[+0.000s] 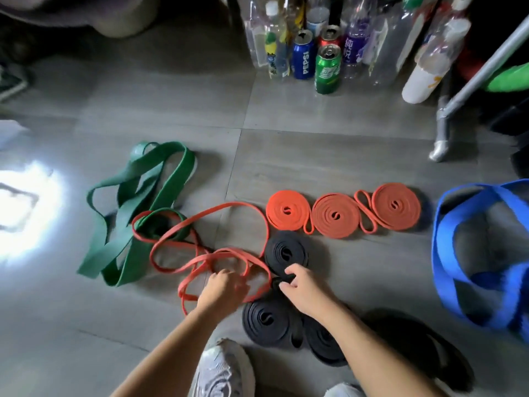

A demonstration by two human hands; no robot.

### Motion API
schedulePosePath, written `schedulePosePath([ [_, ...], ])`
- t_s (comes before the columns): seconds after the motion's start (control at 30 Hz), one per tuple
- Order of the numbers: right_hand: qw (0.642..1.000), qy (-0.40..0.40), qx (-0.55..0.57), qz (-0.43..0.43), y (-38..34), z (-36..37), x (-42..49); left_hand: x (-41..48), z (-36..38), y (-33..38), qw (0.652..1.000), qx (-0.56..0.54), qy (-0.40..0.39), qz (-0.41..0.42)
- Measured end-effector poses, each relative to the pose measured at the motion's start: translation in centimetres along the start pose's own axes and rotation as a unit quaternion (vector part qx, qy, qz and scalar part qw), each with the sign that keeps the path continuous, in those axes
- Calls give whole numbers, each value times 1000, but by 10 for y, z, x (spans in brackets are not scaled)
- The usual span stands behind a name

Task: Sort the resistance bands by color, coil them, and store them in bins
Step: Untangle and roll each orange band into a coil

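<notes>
Lower centre: my right hand (300,290) pinches the tail of the black coil (286,253); left hand (221,287), grip unclear, meets the loose orange band (229,204). Tuck snugly.

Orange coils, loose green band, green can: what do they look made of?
Orange coils: likely matte rubber or latex; flat strip wound tight, no shine. Loose green band: same matte look, wider, lying in soft folds. Green can: metal, glossy print, silvery top.

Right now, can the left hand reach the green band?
Probably yes. The left hand is at the loose orange band, and the green band lies close beside it; only flat orange loops lie between.
</notes>
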State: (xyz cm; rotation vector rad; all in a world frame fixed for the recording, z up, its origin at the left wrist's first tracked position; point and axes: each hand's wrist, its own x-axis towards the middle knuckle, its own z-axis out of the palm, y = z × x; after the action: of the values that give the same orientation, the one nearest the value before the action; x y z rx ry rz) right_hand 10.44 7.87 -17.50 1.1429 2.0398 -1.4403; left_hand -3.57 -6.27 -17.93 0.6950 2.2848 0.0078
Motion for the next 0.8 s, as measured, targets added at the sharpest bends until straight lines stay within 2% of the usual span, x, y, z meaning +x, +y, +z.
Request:
schedulePosePath([
  [0.1, 1000, -4, -20, 8, -1, 11, -11, -14, 23, -13, 996, 71, -50, 20],
  [0.17, 1000, -2, -31, 6, -2, 9, -21, -17, 28, -11, 996, 84, -14, 28],
  [0.3, 999, 4, -53, 12, -15, -11, -41, -26, 10, -2, 998, 24, 57, 20],
  [0.43, 998, 20, -49, -16, -53, -32, -69, -45, -41, -15, 990, -57, 127, 40],
  [0.53, 995, 36, -62, -62, -90, -47, -95, -68, -92, -25, 977, -70, 172, 101],
  [0.63, 991, 40, -56, -110, -126, -63, -130, -107, -138, -25, 969, -99, 194, 117],
  [0.8, 961, 55, -198, -183, -192, -91, -203, -184, -206, -14, 944, -173, 232, 157],
])
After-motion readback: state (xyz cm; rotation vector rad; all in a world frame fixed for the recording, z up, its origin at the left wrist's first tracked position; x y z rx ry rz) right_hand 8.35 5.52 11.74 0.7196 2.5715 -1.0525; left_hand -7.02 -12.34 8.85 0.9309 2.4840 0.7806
